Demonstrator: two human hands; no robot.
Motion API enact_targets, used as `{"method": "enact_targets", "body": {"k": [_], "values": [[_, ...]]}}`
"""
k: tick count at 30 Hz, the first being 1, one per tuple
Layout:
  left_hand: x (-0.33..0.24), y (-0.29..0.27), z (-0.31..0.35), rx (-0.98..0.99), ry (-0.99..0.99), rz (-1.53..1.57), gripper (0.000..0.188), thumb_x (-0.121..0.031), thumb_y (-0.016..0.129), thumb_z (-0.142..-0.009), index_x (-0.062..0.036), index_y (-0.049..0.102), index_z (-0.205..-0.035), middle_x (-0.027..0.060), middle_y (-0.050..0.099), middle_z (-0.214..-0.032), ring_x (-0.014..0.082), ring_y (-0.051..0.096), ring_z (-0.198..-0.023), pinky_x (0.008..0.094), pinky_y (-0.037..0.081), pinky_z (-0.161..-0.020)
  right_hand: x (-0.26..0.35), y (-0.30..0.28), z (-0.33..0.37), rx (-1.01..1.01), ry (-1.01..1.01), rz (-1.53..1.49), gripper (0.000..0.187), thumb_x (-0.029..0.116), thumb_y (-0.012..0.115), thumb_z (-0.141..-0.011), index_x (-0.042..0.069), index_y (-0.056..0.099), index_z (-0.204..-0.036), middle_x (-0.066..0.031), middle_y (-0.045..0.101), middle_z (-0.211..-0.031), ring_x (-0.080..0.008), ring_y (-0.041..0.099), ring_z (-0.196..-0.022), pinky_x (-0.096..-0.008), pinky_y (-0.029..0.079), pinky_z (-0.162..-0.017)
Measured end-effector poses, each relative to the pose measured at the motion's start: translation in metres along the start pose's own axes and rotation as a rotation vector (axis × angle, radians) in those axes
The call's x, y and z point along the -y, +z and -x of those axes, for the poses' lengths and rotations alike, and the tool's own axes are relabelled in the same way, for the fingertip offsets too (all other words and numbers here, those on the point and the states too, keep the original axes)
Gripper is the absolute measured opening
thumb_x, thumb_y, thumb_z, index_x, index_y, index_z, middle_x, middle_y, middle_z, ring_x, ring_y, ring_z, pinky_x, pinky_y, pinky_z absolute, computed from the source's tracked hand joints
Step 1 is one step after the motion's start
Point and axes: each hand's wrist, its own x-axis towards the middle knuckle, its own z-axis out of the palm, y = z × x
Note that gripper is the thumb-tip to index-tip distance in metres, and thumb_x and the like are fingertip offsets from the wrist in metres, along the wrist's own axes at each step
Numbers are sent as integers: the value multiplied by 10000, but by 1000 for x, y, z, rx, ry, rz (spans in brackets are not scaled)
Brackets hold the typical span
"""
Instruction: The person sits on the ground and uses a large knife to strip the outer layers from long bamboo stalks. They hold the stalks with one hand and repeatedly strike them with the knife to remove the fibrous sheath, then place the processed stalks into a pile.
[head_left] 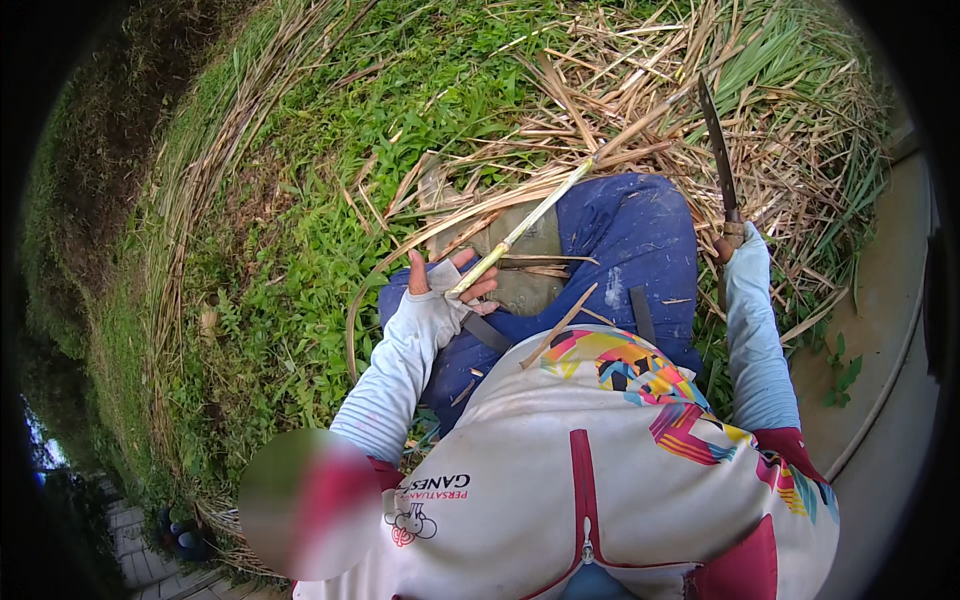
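A pale yellow-green, jointed cane stalk [545, 205] slants across my lap, its near end in my left hand [462, 283]. That hand's thumb points up, apart from the fingers, and the stalk lies across the fingers. The far part of the stalk runs up to the right over dry leaves. My right hand [738, 245] is closed round the handle of a machete [718, 145], off to the right of my knee. Its long dark blade points away from me, slightly to the left, apart from the stalk. Light blue sleeves cover both forearms, and pale fingerless coverings show at the hands.
My bent legs in blue trousers [630, 235] carry bits of dry leaf. Ahead lies a heap of dry stalks and leaves [640, 75]. Green weeds [330, 190] cover the ground at left, bordered by long cut stalks [215, 170]. A concrete edge [880, 330] runs along the right.
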Motion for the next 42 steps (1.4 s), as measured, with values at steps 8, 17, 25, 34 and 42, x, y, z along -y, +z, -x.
{"method": "enact_targets", "body": {"k": [8,17,25,34,42], "values": [[-11,42,27,137,-14,214,1213,-944,472,-814,-25,358,-1597,328,430,-1583,467,562,-1365,715,484,-1038,83,35,27,388,97,-181,499,101,808,-830,36,570,-1263,-40,643,-880,-121,598,-655,-285,497,-596],[-21,98,55,210,-22,13,1311,-1005,473,-737,-115,252,-1674,224,316,-1692,407,374,-1524,735,381,-1109,140,134,37,828,261,-634,709,78,749,-811,37,458,-1457,-210,565,-1462,-203,689,-790,-407,606,-738],[-30,71,64,190,-71,-123,1342,-1051,409,-703,-191,163,-1703,188,343,-1679,356,408,-1503,709,490,-988,152,176,27,881,267,-1077,530,41,664,-864,105,502,-1364,-96,573,-1125,-158,611,-742,-382,586,-731],[-66,-1,71,-104,243,-726,1125,-719,629,-924,20,210,-1662,161,542,-1522,276,505,-1392,402,389,-1165,154,146,23,806,240,-1039,519,13,683,-847,66,486,-1324,-108,605,-1136,-199,634,-734,-440,590,-733],[-73,84,-36,515,-196,-714,990,-245,735,-927,-62,126,-1686,154,605,-1484,230,637,-1254,359,498,-1077,146,190,64,971,309,-635,475,1,718,-817,20,558,-1263,-105,659,-1069,-203,678,-780,-379,600,-721]]}}
